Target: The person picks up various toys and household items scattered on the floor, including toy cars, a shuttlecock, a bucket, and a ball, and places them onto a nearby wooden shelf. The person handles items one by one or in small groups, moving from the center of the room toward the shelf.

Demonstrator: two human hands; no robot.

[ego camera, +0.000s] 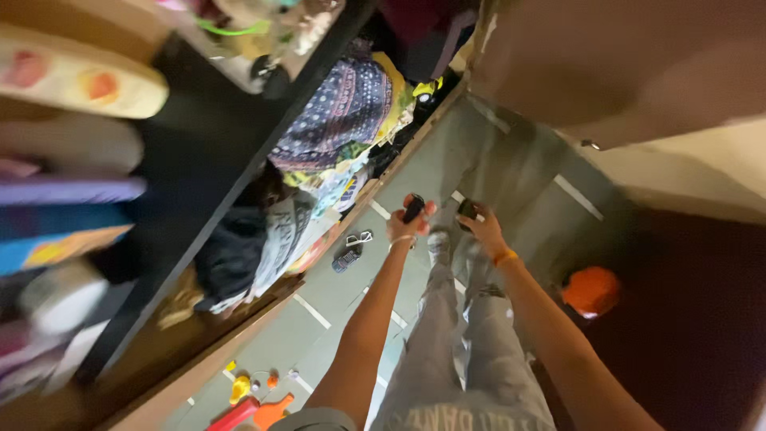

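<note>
While both arms stretch forward over the grey trouser legs point(455, 351), the head camera shows the left hand point(405, 227) closed around a small dark object point(413, 207), its top poking up past the fingers. Just beside it, the right hand point(484, 227) grips a second small dark object point(466, 210); an orange band point(504, 257) circles that wrist. What the two objects are is too blurred to tell. Below the hands lies a green floor point(511, 175) with white lines. Folded patterned clothes point(343, 112) fill a dark shelf point(199, 136) on the left, and bright toys point(251, 399) lie on the floor nearby.
</note>
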